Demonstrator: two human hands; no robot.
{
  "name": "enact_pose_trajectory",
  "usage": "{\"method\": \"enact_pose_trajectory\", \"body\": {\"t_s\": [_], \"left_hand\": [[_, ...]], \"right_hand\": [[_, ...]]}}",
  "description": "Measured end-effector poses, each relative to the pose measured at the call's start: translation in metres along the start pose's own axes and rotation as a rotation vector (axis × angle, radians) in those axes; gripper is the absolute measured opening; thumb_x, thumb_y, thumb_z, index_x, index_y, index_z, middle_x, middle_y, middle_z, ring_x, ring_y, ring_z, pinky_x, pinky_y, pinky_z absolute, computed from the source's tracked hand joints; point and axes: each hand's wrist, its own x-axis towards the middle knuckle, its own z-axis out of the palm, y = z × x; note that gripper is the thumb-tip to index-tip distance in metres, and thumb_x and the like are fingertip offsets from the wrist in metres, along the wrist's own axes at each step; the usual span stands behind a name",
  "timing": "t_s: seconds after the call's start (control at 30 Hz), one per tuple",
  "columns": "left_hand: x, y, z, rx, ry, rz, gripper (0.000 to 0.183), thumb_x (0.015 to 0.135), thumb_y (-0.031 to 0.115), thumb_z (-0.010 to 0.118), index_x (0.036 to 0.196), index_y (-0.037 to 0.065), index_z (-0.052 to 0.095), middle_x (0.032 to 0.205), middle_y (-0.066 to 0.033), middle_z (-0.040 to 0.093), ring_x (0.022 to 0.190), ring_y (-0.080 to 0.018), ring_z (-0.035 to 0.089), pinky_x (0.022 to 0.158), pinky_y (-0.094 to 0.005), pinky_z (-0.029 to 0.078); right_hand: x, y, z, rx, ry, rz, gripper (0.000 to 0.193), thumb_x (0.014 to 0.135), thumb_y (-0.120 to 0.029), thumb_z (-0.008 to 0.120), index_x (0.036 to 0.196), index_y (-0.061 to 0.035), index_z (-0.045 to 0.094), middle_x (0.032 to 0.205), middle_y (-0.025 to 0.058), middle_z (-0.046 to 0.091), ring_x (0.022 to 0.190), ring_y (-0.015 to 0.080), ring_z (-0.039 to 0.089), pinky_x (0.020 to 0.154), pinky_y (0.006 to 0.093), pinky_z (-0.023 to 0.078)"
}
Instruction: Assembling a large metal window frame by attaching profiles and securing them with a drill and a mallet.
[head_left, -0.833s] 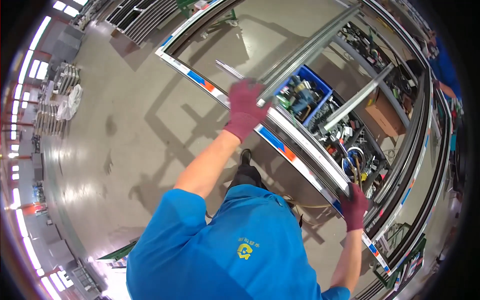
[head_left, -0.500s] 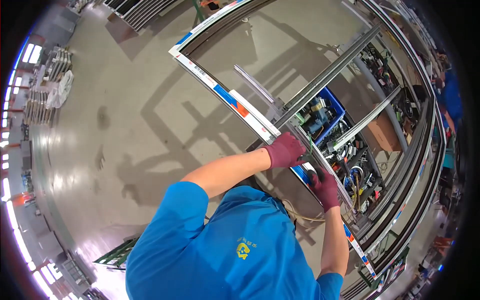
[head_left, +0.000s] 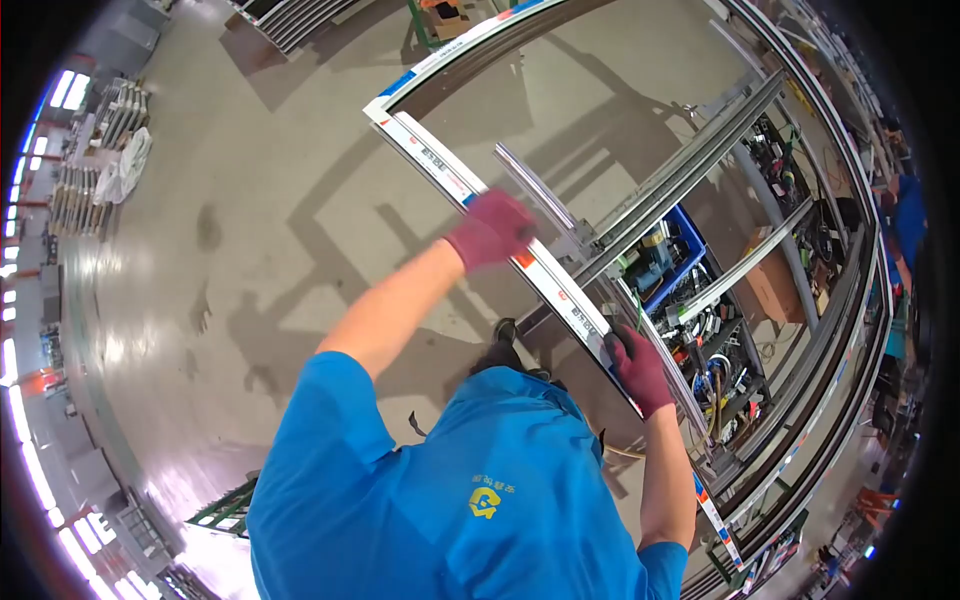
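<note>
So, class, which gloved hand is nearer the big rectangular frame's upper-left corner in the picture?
The maroon-gloved left hand: it is over the upper part of the long white strip, while the maroon-gloved right hand is farther down, away from that corner.

You have one gloved left hand (head_left: 495, 230) near twelve o'clock and one gloved right hand (head_left: 645, 372) near four. You also have one blue bin (head_left: 682, 275) toward half past two, one cardboard box (head_left: 777, 287) at three, one white plastic bundle (head_left: 124, 165) near ten and one co-worker (head_left: 906, 225) toward three. Loose fittings (head_left: 738, 378) near four are too jumbled to count.
</note>
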Motion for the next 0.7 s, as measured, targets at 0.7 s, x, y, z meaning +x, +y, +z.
{"method": "enact_pose_trajectory", "body": {"t_s": [0.7], "left_hand": [[-0.026, -0.073, 0.0, 0.082, 0.271, 0.085, 0.019, 0.085, 0.01, 0.065, 0.103, 0.007, 0.071, 0.101, -0.0122, 0.072, 0.101, -0.0319, 0.07, 0.113, -0.0554, 0.043]], "right_hand": [[-0.19, 0.173, -0.098, 0.1, 0.45, 0.556, 0.033, 0.102, -0.028, 0.066, 0.124, -0.004, 0.07, 0.119, 0.0198, 0.074, 0.111, 0.0359, 0.071, 0.095, 0.0396, 0.053]]}}
